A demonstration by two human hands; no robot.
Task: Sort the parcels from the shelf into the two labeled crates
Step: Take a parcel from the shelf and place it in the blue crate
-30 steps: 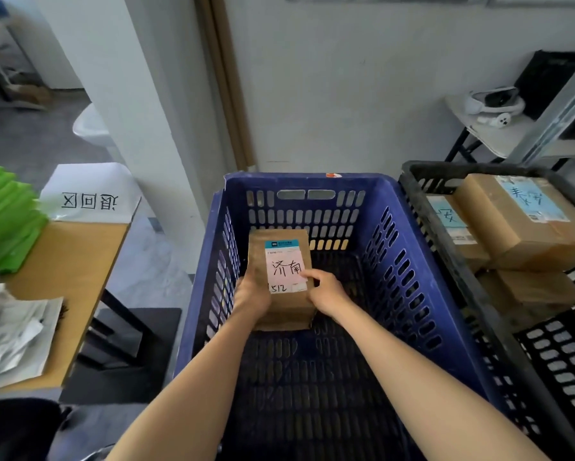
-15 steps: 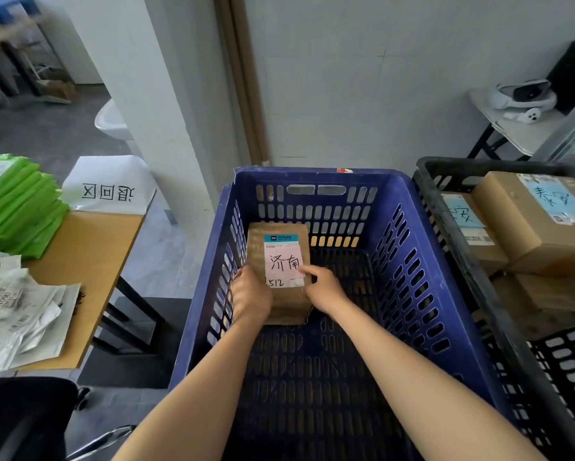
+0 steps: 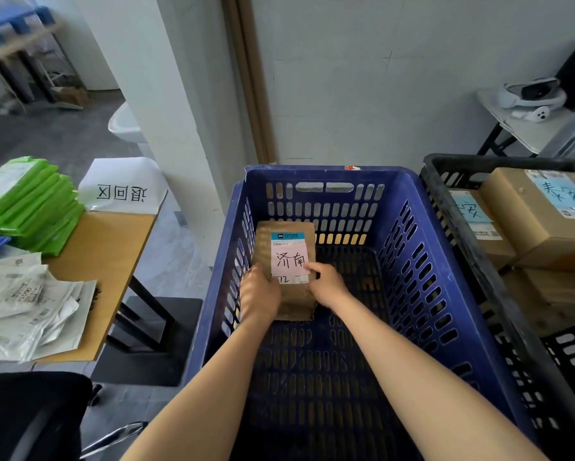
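Parcel (image 3: 296, 299) low inside blue crate (image 3: 312, 171), near far-left corner; whether resting on slotted floor, unclear. Both forearms stretched down into crate. Left hand (image 3: 258, 292) curled round left edge, right hand (image 3: 326, 284) gripping right edge, thumb on pink label (image 3: 289, 259). Crinkled brown paper wrap, oblong; perforated plastic walls.

Hidden by left hand (image 3: 259, 291): near-left corner of parcel (image 3: 294, 301). Cropped at right edge: black crate (image 3: 462, 159). Unreadable: label's (image 3: 289, 261) small print.
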